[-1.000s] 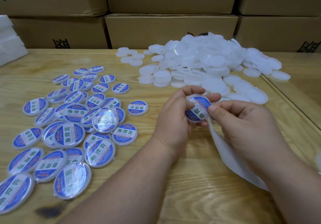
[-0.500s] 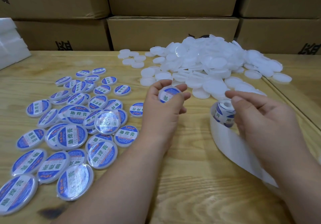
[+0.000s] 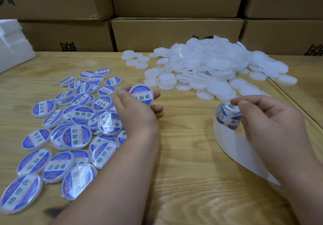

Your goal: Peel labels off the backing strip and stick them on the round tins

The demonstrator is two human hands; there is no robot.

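A: Why does the left hand [image 3: 138, 113] hold that labelled tin [image 3: 142, 94] above the table [image 3: 183, 155]?

B: Its fingers grip the rim, probably to drop it on the finished pile [image 3: 70, 128].

A: And the right hand [image 3: 267, 120]?

B: Pinching the label roll [image 3: 229, 115], backing strip [image 3: 232, 146] trailing, near the blank tins [image 3: 209, 67].

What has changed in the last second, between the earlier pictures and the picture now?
The hands came apart. The left hand carried the newly labelled tin leftward, toward the labelled tins. The right hand let go of that tin and drew back right, now pinching the label roll with its backing strip. The pile of blank tins and the cardboard boxes stayed as they were.
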